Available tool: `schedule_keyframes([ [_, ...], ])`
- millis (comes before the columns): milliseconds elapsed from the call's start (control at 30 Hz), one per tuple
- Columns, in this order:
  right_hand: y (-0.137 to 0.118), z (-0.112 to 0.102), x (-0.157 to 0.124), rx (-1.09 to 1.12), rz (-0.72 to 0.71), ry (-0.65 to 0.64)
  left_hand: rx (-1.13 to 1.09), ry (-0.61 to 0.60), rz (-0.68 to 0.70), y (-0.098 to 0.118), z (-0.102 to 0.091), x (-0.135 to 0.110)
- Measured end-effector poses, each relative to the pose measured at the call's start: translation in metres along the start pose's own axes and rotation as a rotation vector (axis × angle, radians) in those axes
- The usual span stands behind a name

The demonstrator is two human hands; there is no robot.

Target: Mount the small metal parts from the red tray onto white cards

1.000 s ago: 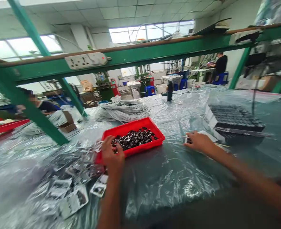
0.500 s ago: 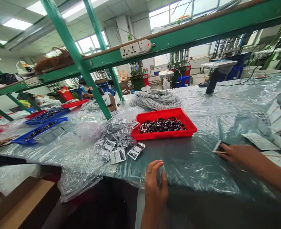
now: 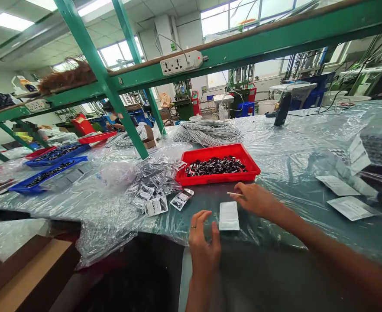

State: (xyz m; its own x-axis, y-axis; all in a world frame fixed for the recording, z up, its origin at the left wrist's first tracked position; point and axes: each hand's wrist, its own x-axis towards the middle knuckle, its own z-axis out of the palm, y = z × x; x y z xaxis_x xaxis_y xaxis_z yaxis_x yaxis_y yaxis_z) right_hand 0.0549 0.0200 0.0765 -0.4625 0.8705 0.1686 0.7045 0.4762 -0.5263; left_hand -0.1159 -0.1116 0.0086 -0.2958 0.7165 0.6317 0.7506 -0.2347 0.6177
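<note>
My right hand (image 3: 256,200) has its fingers closed on a thin pale stick (image 3: 235,194), whose tip pokes out to the left. Just below those fingers a small white flat packet (image 3: 229,216) lies on the table. My left hand (image 3: 204,240), with a ring on one finger, is held left of the packet, thumb and fingers apart and nothing between them. Beyond both hands stands a red tray (image 3: 217,179) holding many small black pieces (image 3: 215,167). A filled packet (image 3: 182,199) lies at the edge of a heap of similar packets (image 3: 155,184).
More white packets (image 3: 353,208) lie on the plastic-covered table at right. A coil of grey cable (image 3: 207,132) sits behind the tray. Blue trays (image 3: 48,177) stand at left, and an open cardboard box (image 3: 31,277) is below the table edge. A green shelf frame (image 3: 129,123) crosses above.
My right hand has swung from the right side to the middle, bringing a packet that now lies in front of my left hand. The left hand stays open; the view has shifted slightly.
</note>
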Motion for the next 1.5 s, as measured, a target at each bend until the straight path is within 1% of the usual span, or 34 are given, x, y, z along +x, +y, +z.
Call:
schedule_keyframes([
  [67, 0.005, -0.001, 0.006, 0.112, -0.047, 0.094, 0.096, -0.028, -0.057, 0.001, 0.007, -0.001],
  [100, 0.008, -0.002, 0.007, 0.234, -0.078, 0.123, 0.151, -0.062, -0.080, 0.004, 0.014, -0.001],
  [167, 0.009, -0.005, 0.008, 0.581, -0.103, 0.104, 0.281, -0.180, -0.119, 0.012, 0.031, 0.002],
  [233, 0.007, -0.005, 0.014, 0.953, -0.080, 0.048, 0.405, -0.349, -0.145, 0.020, 0.047, 0.011],
  [300, 0.004, -0.001, 0.024, 1.218, -0.065, 0.016, 0.455, -0.500, -0.123, 0.020, 0.056, 0.025],
  [367, 0.001, 0.011, 0.038, 1.327, -0.065, 0.036, 0.408, -0.619, -0.052, 0.013, 0.058, 0.041],
  [400, 0.001, 0.019, 0.044, 1.337, -0.060, 0.061, 0.363, -0.663, -0.017, 0.007, 0.056, 0.048],
  [467, 0.000, 0.036, 0.054, 1.320, -0.032, 0.110, 0.282, -0.714, 0.014, -0.006, 0.052, 0.057],
  [500, -0.001, 0.045, 0.058, 1.312, -0.015, 0.127, 0.258, -0.720, 0.008, -0.011, 0.051, 0.060],
  [567, -0.001, 0.058, 0.062, 1.331, 0.018, 0.134, 0.236, -0.696, -0.019, -0.018, 0.051, 0.059],
  [633, -0.001, 0.065, 0.064, 1.384, 0.042, 0.127, 0.214, -0.656, -0.026, -0.022, 0.054, 0.055],
  [733, 0.000, 0.065, 0.064, 1.429, 0.072, 0.132, 0.183, -0.617, 0.020, -0.025, 0.059, 0.050],
  [833, 0.000, 0.065, 0.065, 1.438, 0.100, 0.144, 0.169, -0.619, 0.054, -0.029, 0.060, 0.049],
  [1000, -0.005, 0.076, 0.067, 1.433, 0.111, 0.143, 0.134, -0.644, 0.037, -0.030, 0.057, 0.052],
  [1067, -0.004, 0.077, 0.062, 1.434, 0.129, 0.091, 0.154, -0.646, 0.027, -0.029, 0.057, 0.051],
  [1133, 0.000, 0.073, 0.052, 1.422, 0.147, -0.019, 0.178, -0.634, 0.029, -0.027, 0.057, 0.050],
  [1233, 0.011, 0.058, 0.033, 1.371, 0.145, -0.215, 0.185, -0.625, 0.043, -0.028, 0.058, 0.048],
  [1267, 0.014, 0.052, 0.028, 1.365, 0.142, -0.251, 0.175, -0.634, 0.051, -0.028, 0.058, 0.049],
  [1300, 0.017, 0.047, 0.025, 1.373, 0.139, -0.258, 0.164, -0.647, 0.061, -0.028, 0.058, 0.049],
  [1333, 0.018, 0.042, 0.024, 1.393, 0.137, -0.234, 0.154, -0.656, 0.071, -0.028, 0.058, 0.050],
  [1400, 0.017, 0.039, 0.027, 1.451, 0.124, -0.137, 0.162, -0.638, 0.083, -0.027, 0.057, 0.051],
  [1500, 0.009, 0.046, 0.040, 1.508, 0.080, -0.027, 0.256, -0.541, 0.051, -0.026, 0.055, 0.050],
])
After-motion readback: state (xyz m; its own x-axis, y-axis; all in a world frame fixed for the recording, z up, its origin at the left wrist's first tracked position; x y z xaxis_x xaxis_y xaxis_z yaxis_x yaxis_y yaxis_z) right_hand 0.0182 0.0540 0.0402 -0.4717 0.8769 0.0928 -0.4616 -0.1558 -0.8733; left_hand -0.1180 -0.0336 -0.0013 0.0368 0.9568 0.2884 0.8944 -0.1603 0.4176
